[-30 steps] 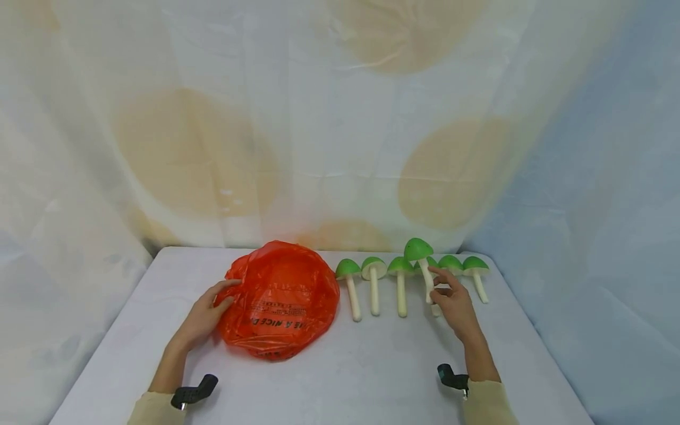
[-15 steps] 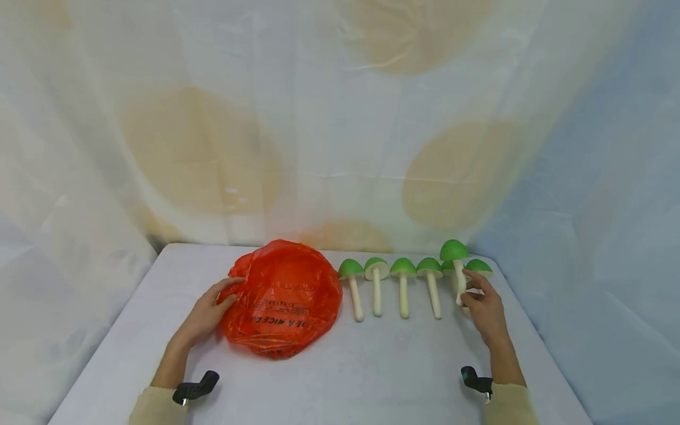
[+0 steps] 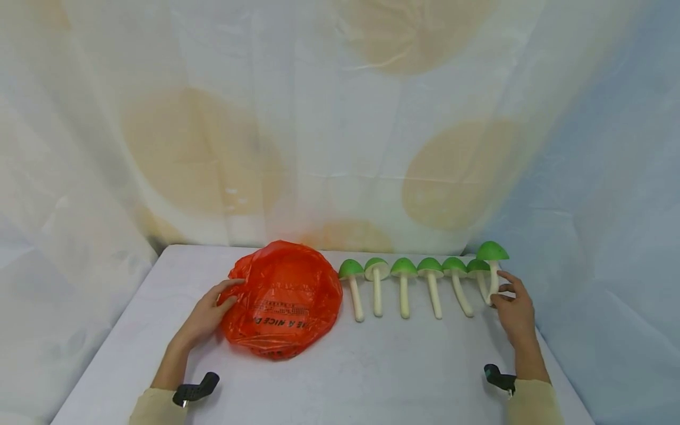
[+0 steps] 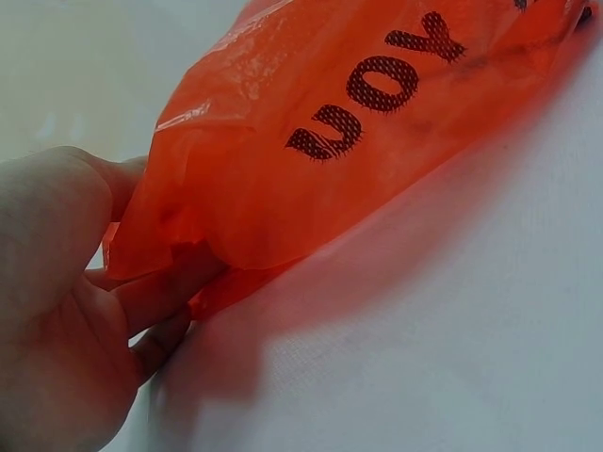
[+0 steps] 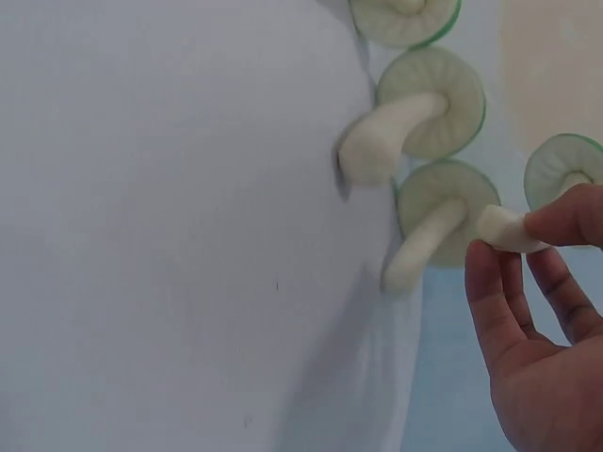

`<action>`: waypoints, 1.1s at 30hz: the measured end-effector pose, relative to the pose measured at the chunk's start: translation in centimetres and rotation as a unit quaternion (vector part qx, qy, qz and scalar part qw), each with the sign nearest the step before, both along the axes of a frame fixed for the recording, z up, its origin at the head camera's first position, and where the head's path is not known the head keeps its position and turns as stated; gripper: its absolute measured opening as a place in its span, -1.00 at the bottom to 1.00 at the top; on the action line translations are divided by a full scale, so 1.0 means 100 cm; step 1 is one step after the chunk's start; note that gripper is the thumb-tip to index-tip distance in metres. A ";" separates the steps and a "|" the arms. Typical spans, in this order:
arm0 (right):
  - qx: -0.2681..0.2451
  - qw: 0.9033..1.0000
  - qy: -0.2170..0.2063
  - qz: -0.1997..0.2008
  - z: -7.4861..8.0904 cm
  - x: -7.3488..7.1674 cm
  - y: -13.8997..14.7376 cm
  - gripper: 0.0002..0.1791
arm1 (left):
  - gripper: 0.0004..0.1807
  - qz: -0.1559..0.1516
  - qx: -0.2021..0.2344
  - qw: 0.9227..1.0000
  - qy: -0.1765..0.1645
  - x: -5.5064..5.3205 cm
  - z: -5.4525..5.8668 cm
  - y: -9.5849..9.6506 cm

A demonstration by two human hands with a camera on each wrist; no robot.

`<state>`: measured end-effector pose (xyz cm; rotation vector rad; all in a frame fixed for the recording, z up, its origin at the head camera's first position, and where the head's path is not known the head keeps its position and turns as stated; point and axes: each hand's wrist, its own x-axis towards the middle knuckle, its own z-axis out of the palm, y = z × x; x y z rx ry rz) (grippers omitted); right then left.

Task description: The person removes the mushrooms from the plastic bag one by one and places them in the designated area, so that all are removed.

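Observation:
My left hand [image 3: 204, 313] grips the left edge of a red plastic bag [image 3: 289, 283] with dark printing, its mouth spread wide. In the left wrist view, fingers [image 4: 170, 294] reach under the film of the bag. At the right end of the table, my right hand [image 3: 516, 310] pinches the white stem of a green-capped toy mushroom [image 3: 492, 251], cap upward. That stem [image 5: 506, 229] shows between thumb and fingertips in the right wrist view. The held mushroom partly overlaps the last mushroom [image 3: 478, 267] of a row lying on the table.
Several similar mushrooms [image 3: 405, 268] lie side by side, caps toward the back, running right from the bag. The white table [image 3: 372, 378] ends at a patterned curtain [image 3: 340, 147] behind, with a bluish sheet [image 3: 600, 283] to the right.
My right hand has carried the mushroom to the right along the row, to its far end. My left hand keeps its place on the bag.

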<state>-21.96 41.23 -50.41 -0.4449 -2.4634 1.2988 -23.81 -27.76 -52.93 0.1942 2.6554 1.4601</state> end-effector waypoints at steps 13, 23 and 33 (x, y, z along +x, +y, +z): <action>0.030 0.999 -0.016 -0.031 -0.012 0.000 0.031 -0.27 | -0.54 0.001 0.001 1.000 0.000 0.001 0.001 -0.001; 0.048 0.996 -0.059 -0.037 -0.013 -0.001 0.044 -0.24 | -0.54 0.001 0.005 1.000 -0.009 0.001 0.002 0.000; 0.025 0.994 -0.110 -0.005 -0.019 -0.001 0.053 -0.22 | -0.53 0.000 0.003 1.000 -0.008 0.002 0.001 -0.001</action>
